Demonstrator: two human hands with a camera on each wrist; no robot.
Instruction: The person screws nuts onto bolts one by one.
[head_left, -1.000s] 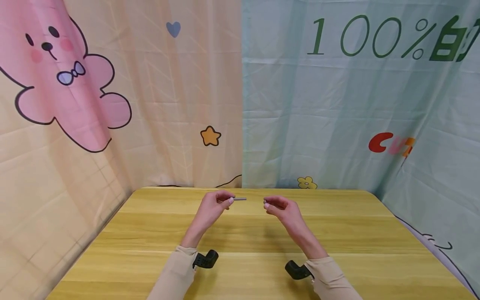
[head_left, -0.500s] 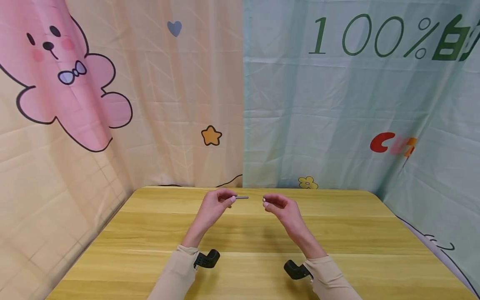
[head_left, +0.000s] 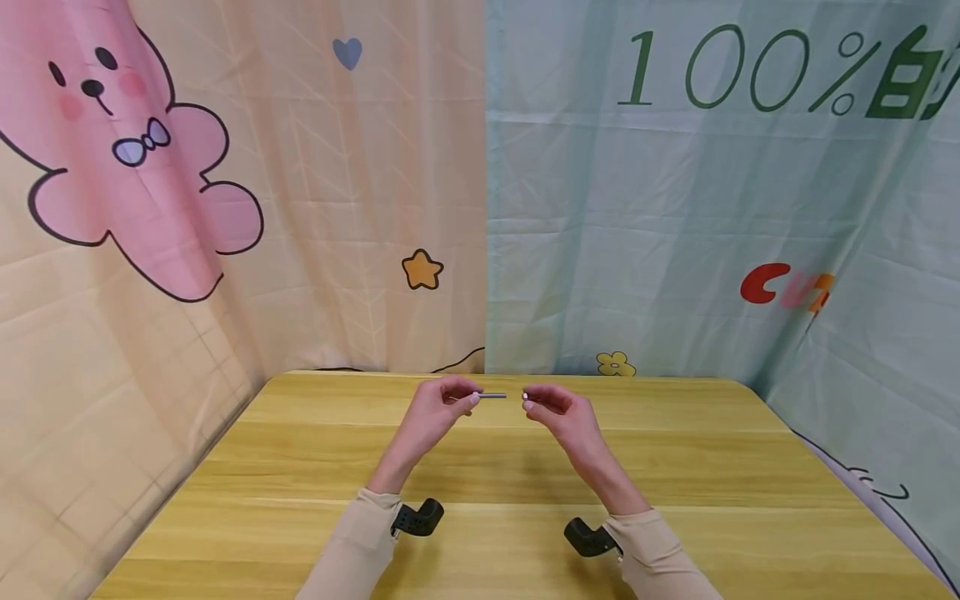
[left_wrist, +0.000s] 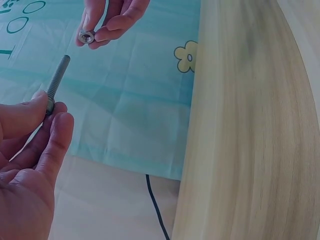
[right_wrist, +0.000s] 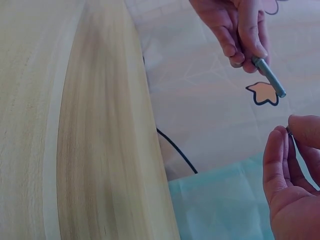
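My left hand (head_left: 442, 406) pinches a grey metal bolt (left_wrist: 59, 76) by its head between thumb and fingers. The threaded shank points to the right, toward the other hand. My right hand (head_left: 561, 410) holds a small metal nut (left_wrist: 86, 36) at its fingertips, its hole turned toward the bolt. A short gap separates the bolt's tip (right_wrist: 282, 94) from the nut. Both hands are raised over the far part of the table. Fingers mostly cover the nut in the right wrist view, where only a sliver shows.
A wooden table (head_left: 480, 467) spreads beneath both forearms. Printed curtains (head_left: 360, 208) hang behind it and at the sides. Each wrist carries a black camera mount (head_left: 420, 517). A dark cable (left_wrist: 156, 207) runs beside the table's edge in the left wrist view.
The left hand has moved right with the bolt, and the right hand slightly left with the nut, so the gap between them has narrowed. Both grips look the same.
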